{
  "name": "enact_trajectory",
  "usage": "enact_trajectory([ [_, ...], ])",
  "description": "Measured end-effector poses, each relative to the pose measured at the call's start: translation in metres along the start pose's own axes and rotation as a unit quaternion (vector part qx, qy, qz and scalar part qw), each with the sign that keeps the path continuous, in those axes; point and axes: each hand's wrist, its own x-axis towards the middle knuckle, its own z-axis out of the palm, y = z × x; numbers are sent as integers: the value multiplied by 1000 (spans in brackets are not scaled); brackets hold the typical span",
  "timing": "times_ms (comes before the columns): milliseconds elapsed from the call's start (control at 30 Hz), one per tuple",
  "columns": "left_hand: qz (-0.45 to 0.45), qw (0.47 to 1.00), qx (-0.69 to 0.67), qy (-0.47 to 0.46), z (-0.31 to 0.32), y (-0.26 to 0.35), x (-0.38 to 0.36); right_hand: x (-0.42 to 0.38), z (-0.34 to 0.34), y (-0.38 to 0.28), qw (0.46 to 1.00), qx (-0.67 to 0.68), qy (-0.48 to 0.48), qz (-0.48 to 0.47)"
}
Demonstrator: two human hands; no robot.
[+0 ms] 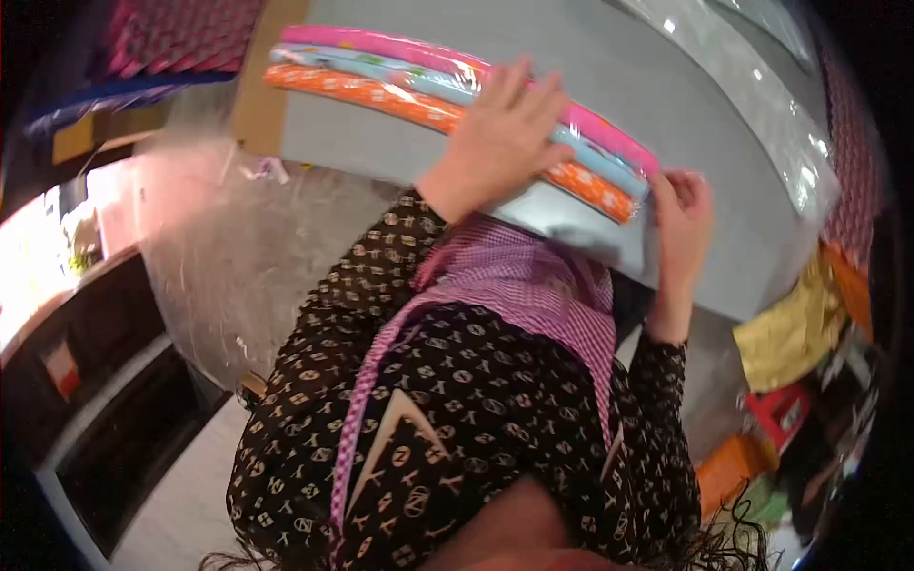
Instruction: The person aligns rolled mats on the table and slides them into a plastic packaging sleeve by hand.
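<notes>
A pack of patterned rolls (371,96) in shiny clear plastic lies across the grey tabletop (419,29). Its rolls are pink, light blue and orange with white marks. Flat over the pack's middle rests my left hand (505,138), fingers stretched out and slightly apart, covering part of all the rolls. At the right end of the pack, my right hand (683,214) has thumb and fingers pinched together at the end of the plastic wrapping (649,181). The material between those fingertips is mostly hidden.
A long sheet of clear plastic (752,95) lies along the table's right side. Brown board (262,105) edges the left. Yellow material (790,328) and an orange item (733,473) are at lower right. Clear plastic (257,247) hangs or lies below the table's left side.
</notes>
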Motion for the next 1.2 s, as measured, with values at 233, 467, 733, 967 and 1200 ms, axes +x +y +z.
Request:
enact_trajectory([
  [233,11,999,22,22,-1,-3,-2,-20,13,-6,988,134,-47,63],
  [467,6,999,39,27,2,-7,-4,-15,27,-7,981,172,-67,56],
  [733,3,999,31,31,2,-9,-8,-11,35,-10,993,106,-32,28],
  [967,-6,999,5,37,-4,-5,-7,1,29,-2,994,91,-44,35],
  [1200,-7,999,-8,30,-4,-5,-9,-5,22,-12,989,111,-63,77],
])
